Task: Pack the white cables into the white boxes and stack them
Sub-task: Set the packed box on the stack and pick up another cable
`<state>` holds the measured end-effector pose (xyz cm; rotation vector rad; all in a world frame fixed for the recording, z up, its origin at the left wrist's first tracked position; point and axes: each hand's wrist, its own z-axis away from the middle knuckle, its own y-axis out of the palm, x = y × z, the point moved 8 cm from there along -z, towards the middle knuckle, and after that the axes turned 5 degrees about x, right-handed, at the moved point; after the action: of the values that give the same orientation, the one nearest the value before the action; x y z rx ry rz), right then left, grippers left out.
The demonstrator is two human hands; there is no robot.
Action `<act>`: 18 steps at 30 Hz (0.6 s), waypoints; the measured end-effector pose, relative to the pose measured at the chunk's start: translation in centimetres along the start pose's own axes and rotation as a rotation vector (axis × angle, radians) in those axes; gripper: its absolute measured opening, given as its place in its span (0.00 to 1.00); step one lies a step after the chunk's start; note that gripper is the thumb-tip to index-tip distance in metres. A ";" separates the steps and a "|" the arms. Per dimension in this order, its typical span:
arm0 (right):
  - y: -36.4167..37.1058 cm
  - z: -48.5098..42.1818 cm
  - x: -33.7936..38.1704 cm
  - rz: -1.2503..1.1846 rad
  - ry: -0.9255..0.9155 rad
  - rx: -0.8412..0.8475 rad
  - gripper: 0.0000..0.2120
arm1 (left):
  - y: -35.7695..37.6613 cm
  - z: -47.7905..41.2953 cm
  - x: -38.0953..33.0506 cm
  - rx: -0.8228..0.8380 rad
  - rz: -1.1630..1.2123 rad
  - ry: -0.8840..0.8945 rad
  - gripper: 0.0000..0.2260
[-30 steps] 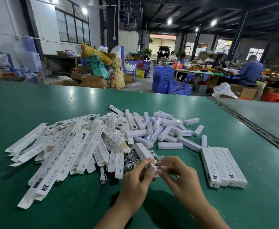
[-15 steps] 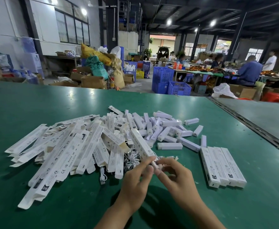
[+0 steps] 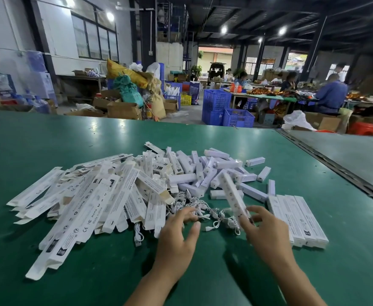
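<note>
Cables [image 3: 205,214] lie tangled at lower centre beside the left grip [image 3: 177,237], held open; right grip [image 3: 267,230] pinches a white box [image 3: 230,193].

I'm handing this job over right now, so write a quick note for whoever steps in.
Left hand: open, fingers spread at the loose white cables.
Right hand: pinches one white box by its near end.
Done: a row of closed boxes lies side by side at the right.
To do: pile of flat boxes at the left, cables to pack, nothing stacked yet.
</note>
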<state>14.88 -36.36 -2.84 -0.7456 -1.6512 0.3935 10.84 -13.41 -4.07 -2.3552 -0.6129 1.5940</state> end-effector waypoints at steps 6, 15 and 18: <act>-2.4 -0.7 -2.0 0.224 0.150 -0.050 0.17 | -2.1 -0.3 0.9 -0.226 -0.149 -0.031 0.09; -1.2 -0.4 -1.9 0.585 0.075 0.044 0.14 | -3.5 0.0 1.7 -0.346 -0.325 -0.172 0.11; 1.6 -0.4 -1.3 0.657 -0.072 0.201 0.14 | -3.4 0.0 2.6 -0.290 -0.370 -0.262 0.13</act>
<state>15.82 -36.08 -4.75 -1.1209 -1.3712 1.0432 10.90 -9.18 -4.78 -2.0568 -1.3295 1.7393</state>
